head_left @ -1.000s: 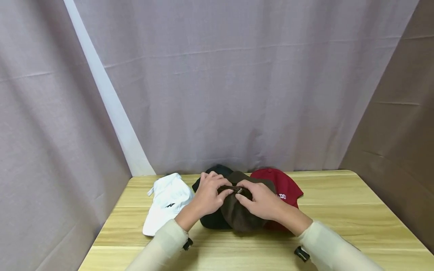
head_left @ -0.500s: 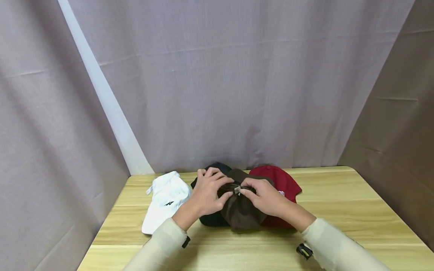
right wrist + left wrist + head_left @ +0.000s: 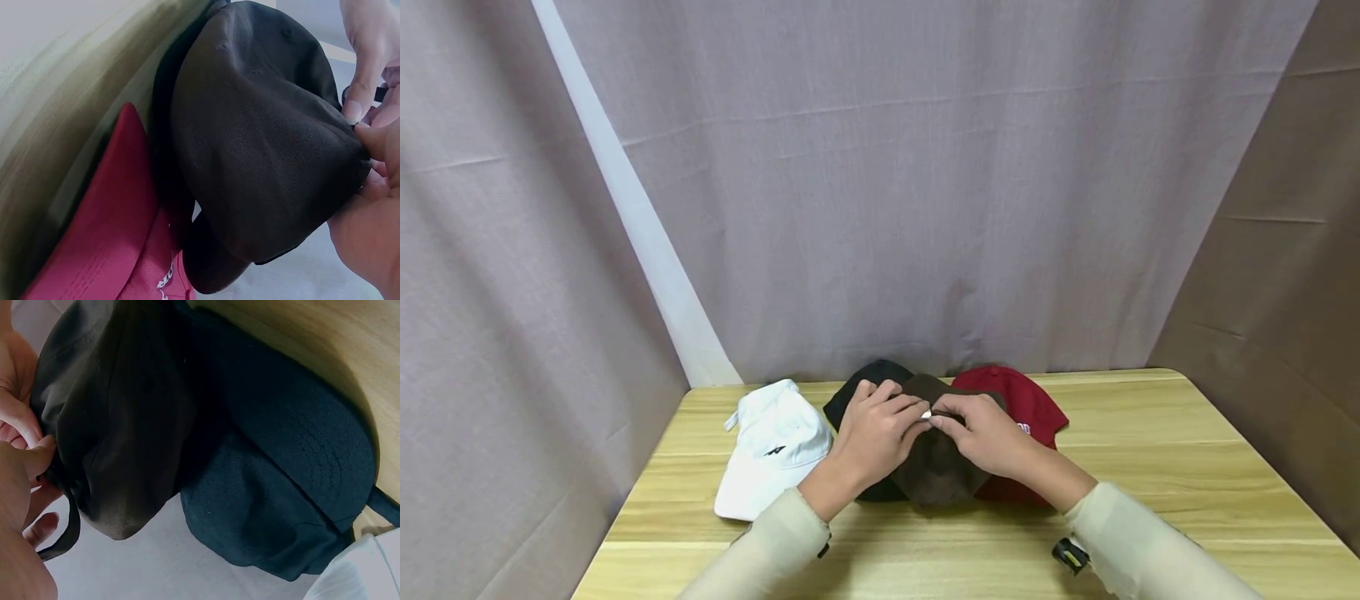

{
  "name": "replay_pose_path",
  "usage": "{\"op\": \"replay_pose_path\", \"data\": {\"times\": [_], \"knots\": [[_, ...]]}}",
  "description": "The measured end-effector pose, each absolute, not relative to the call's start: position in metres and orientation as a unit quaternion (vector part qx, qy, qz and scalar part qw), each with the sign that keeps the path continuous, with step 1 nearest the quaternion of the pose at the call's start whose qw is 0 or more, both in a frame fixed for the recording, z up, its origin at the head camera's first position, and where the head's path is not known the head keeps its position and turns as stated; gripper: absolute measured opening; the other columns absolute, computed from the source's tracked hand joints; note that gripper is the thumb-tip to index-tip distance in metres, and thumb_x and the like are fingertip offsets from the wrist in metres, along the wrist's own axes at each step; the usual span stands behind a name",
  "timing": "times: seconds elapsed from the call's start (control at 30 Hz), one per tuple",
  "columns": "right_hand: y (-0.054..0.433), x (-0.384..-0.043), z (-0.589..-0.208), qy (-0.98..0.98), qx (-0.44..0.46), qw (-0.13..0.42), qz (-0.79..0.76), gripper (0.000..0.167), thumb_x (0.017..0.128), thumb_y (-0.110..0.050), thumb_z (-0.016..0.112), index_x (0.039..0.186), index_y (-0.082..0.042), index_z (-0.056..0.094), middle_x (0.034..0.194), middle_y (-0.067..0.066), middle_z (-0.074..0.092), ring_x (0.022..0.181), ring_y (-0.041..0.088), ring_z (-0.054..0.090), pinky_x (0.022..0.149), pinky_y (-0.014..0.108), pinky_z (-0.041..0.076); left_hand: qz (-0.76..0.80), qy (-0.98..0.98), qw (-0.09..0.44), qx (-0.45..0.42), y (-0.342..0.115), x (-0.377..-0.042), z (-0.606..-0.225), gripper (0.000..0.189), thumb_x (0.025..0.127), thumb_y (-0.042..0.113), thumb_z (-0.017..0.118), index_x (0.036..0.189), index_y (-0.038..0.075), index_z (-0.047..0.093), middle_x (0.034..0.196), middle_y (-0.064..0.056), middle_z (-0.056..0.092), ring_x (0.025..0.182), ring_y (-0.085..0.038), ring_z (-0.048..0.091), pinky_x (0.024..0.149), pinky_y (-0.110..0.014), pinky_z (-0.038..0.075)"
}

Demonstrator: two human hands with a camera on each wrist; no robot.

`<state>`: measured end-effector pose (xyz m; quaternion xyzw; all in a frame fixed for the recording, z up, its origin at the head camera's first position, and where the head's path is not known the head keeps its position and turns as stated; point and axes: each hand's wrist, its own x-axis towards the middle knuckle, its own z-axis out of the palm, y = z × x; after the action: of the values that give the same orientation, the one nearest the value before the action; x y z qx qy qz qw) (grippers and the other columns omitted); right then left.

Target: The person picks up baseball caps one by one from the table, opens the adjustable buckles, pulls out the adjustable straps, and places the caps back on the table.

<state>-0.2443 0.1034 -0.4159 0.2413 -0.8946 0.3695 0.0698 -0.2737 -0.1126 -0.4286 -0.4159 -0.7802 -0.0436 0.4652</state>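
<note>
A dark brown baseball cap [image 3: 936,475] is held at its back strap by both hands, over the middle of the table. My left hand [image 3: 874,433] pinches the strap between thumb and forefinger, right up against a small shiny buckle [image 3: 927,414]. From the other side my right hand [image 3: 992,435] pinches the strap by the buckle, and the fingertips of both hands meet. In the left wrist view a loose strap end [image 3: 70,531] hangs in a curve below the left fingers. The fingers hide much of the buckle.
A black cap [image 3: 275,456] lies left of the brown one and a red cap [image 3: 1018,408] right of it. Farther left lies a white cap [image 3: 775,446] with a small dark mark. Behind the wooden table [image 3: 1150,467] hangs a grey curtain [image 3: 880,208].
My left hand has moved right along the strap, up to the buckle and my right fingertips. My right hand has stayed near its place. The caps lying around are unmoved.
</note>
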Motion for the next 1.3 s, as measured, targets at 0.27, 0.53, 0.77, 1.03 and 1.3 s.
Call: {"op": "replay_pose_path", "data": {"times": [0.27, 0.53, 0.77, 1.03, 1.3], "knots": [[0.103, -0.244, -0.412, -0.893, 0.252, 0.061, 0.367, 0.012, 0.104, -0.015, 0.068, 0.104, -0.024, 0.077, 0.092, -0.011, 0.073, 0.079, 0.007, 0.058, 0.073, 0.024, 0.053, -0.056, -0.786, 0.443, -0.429, -0.116, -0.275, -0.429, 0.020, 0.097, 0.042, 0.078, 0.110, 0.028, 0.084, 0.104, 0.017, 0.083, 0.104, -0.012, 0.066, 0.086, -0.033, 0.042], [0.105, -0.246, -0.408, -0.886, 0.248, 0.000, 0.391, 0.012, 0.104, -0.014, 0.068, 0.097, -0.020, 0.076, 0.078, -0.007, 0.062, 0.073, 0.010, 0.051, 0.065, 0.025, 0.045, -0.078, -0.805, 0.403, -0.428, -0.121, -0.273, -0.433, 0.019, 0.096, 0.044, 0.078, 0.110, 0.031, 0.083, 0.105, 0.020, 0.082, 0.110, -0.011, 0.064, 0.092, -0.038, 0.039], [0.106, -0.250, -0.412, -0.882, 0.239, -0.004, 0.407, 0.015, 0.103, -0.017, 0.070, 0.089, -0.015, 0.071, 0.071, -0.006, 0.051, 0.067, 0.008, 0.045, 0.061, 0.024, 0.040, -0.064, -0.791, 0.404, -0.455, -0.123, -0.278, -0.429, 0.013, 0.095, 0.040, 0.081, 0.102, 0.029, 0.082, 0.094, 0.020, 0.081, 0.101, -0.004, 0.072, 0.112, -0.042, 0.044], [0.104, -0.247, -0.410, -0.880, 0.246, -0.002, 0.407, 0.016, 0.103, -0.012, 0.066, 0.088, -0.014, 0.070, 0.073, -0.005, 0.051, 0.069, 0.009, 0.046, 0.063, 0.025, 0.042, -0.090, -0.786, 0.365, -0.490, -0.120, -0.276, -0.427, 0.013, 0.096, 0.028, 0.081, 0.103, 0.018, 0.078, 0.090, 0.009, 0.080, 0.079, -0.004, 0.073, 0.083, -0.024, 0.055], [0.101, -0.247, -0.408, -0.882, 0.235, -0.012, 0.408, 0.020, 0.104, -0.014, 0.065, 0.084, -0.012, 0.067, 0.069, -0.005, 0.047, 0.063, 0.009, 0.042, 0.057, 0.025, 0.038, -0.096, -0.828, 0.271, -0.482, -0.119, -0.272, -0.423, 0.012, 0.104, 0.022, 0.071, 0.104, 0.013, 0.063, 0.085, 0.006, 0.076, 0.071, -0.008, 0.067, 0.073, -0.024, 0.056]]}}
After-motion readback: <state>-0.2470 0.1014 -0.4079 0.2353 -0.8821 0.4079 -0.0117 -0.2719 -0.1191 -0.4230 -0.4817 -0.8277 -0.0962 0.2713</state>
